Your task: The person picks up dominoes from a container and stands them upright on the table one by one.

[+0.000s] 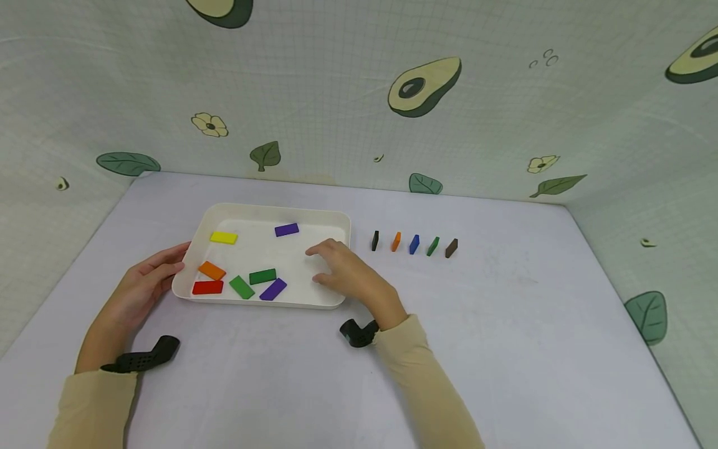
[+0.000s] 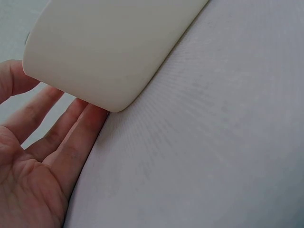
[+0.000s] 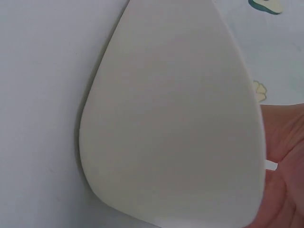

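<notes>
A white tray (image 1: 303,262) lies on the table with several small flat blocks in it. My left hand (image 1: 144,284) rests against the tray's left end, straight fingers touching its outer wall. Over the tray's right part, my right hand (image 1: 350,271) reaches in from the right, thumb and forefinger apart with nothing visible between them. The blocks are a yellow block (image 1: 224,237), an orange block (image 1: 212,270), a red block (image 1: 207,287), a pair of green blocks (image 1: 262,276) and a pair of purple blocks (image 1: 287,230). In the right wrist view the tray wall hides most of my fingers.
Right of the tray, several blocks stand on edge in a spaced row: a black block (image 1: 375,241), an orange one (image 1: 396,241), a blue one (image 1: 414,244), a green one (image 1: 433,246) and a brown one (image 1: 451,248). A patterned cloth (image 1: 336,93) hangs behind the table.
</notes>
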Tool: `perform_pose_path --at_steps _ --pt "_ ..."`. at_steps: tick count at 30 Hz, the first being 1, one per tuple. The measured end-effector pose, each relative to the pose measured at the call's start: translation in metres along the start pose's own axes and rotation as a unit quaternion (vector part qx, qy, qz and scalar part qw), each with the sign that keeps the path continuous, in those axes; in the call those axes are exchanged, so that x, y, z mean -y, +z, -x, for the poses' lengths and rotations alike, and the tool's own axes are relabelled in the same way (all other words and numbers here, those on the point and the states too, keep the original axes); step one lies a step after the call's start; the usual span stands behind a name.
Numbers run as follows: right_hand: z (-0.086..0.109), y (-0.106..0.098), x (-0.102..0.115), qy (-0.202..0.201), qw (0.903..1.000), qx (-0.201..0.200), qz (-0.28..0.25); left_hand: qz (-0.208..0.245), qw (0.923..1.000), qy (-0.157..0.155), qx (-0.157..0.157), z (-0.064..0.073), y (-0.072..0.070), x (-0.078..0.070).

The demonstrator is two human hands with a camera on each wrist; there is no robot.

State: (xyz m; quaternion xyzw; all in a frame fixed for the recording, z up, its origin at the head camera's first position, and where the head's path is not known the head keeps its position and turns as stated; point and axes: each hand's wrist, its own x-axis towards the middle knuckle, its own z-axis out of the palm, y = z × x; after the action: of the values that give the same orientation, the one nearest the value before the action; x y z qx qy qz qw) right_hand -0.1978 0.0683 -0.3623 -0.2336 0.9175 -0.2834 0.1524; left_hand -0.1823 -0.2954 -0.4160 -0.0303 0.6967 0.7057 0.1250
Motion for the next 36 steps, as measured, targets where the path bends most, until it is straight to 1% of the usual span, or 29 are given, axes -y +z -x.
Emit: perform_pose_path --at_steps 4,8,13,19,29,36 --pt "-0.001 0.003 0.001 0.001 0.9999 0.001 0.016 -0.006 1.0000 -0.002 -0.003 0.000 0.000 0.000" --pt "-0.003 0.005 0.003 -0.002 0.9989 0.003 0.047 -0.009 0.9999 -0.005 -0.007 0.000 0.000 0.000" --pt "-0.005 0.009 0.005 -0.002 0.9958 0.005 0.091 -0.015 0.9997 -0.011 -0.014 -0.001 0.000 0.000" --pt "-0.005 0.011 0.005 -0.007 0.9918 0.003 0.127 -0.017 0.9996 -0.016 -0.017 -0.001 0.000 0.000" --pt "-0.004 0.015 0.009 -0.024 0.9857 -0.008 0.167 -0.015 0.9997 -0.016 -0.014 -0.002 0.000 0.000" --pt "-0.005 0.017 0.011 -0.032 0.9848 -0.012 0.170 -0.013 0.9998 -0.008 -0.007 -0.001 -0.001 -0.001"
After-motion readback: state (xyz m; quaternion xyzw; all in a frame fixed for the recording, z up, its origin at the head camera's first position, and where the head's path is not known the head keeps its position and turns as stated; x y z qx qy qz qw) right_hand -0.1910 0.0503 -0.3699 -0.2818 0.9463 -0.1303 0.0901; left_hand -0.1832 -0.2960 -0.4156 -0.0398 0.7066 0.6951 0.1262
